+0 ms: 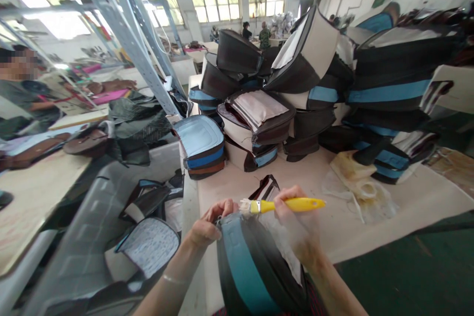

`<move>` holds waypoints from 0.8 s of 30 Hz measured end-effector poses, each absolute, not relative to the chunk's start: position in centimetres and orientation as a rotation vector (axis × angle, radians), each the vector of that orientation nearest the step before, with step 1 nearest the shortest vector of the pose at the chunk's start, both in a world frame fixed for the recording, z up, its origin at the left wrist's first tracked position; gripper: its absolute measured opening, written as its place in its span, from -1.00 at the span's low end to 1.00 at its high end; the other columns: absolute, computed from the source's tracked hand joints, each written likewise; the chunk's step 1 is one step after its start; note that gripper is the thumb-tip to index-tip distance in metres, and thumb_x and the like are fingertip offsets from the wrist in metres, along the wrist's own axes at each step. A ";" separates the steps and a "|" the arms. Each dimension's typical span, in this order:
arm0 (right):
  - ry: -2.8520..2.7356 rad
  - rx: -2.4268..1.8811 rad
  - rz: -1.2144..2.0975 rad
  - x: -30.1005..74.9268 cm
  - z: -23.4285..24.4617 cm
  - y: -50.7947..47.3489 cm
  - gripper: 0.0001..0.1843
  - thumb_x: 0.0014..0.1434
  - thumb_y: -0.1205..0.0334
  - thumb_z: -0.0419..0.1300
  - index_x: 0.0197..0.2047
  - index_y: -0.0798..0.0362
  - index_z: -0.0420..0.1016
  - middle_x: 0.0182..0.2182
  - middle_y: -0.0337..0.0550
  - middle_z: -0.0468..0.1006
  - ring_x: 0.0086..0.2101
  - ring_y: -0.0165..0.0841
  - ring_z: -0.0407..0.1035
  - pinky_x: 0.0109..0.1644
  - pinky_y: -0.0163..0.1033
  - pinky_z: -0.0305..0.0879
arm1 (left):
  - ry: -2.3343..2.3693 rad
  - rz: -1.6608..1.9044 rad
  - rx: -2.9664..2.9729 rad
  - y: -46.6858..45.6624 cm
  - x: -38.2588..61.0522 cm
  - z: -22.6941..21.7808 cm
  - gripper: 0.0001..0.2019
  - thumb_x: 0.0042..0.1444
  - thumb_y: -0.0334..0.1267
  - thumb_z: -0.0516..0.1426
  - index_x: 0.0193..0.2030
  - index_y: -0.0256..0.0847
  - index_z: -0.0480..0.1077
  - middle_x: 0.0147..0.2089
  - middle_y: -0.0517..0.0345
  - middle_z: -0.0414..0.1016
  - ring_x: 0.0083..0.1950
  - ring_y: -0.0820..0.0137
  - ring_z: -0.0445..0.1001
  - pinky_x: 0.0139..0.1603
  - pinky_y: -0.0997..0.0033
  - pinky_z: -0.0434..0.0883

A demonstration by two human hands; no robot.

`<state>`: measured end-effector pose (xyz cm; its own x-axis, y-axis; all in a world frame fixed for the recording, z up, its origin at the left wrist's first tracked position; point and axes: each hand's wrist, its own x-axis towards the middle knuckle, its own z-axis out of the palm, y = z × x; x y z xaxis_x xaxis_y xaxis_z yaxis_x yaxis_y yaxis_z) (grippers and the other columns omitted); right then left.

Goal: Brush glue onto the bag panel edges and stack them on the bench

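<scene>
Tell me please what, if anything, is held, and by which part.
Right hand: flat yellow paintbrush, by its handle. Left hand: at curved blue and black bag, hold unclear.

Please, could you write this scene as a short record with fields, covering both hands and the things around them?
Left hand: at the far end of the teal-banded piece; grip unclear
Right hand: holds the yellow brush
Bristles: point toward the left hand; contact unclear
Table: stacked bag-like pieces, stained yellowish container
Left side: grey bin with more pieces
Background: people, windows
</scene>
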<state>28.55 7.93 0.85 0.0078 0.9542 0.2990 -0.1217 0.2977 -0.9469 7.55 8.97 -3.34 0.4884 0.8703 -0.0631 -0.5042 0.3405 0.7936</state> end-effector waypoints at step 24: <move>-1.004 -1.149 0.868 33.6 -1.8 8.2 -0.81 0.24 0.09 0.25 -0.21 0.03 0.43 -0.54 -0.32 0.39 -0.51 -0.46 0.26 -0.45 -0.39 0.23 | 1.223 0.240 1.504 15.3 6.1 -8.0 -0.67 -0.13 -0.08 0.30 -0.28 -0.28 0.51 -0.38 0.20 0.46 -0.32 0.35 0.36 -0.32 0.43 0.24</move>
<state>33.62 8.16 -1.80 0.3236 0.9290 0.1794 -0.0431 0.2039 -0.9780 6.14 15.29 -7.95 0.4408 0.7759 -0.4512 0.5485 0.1651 0.8197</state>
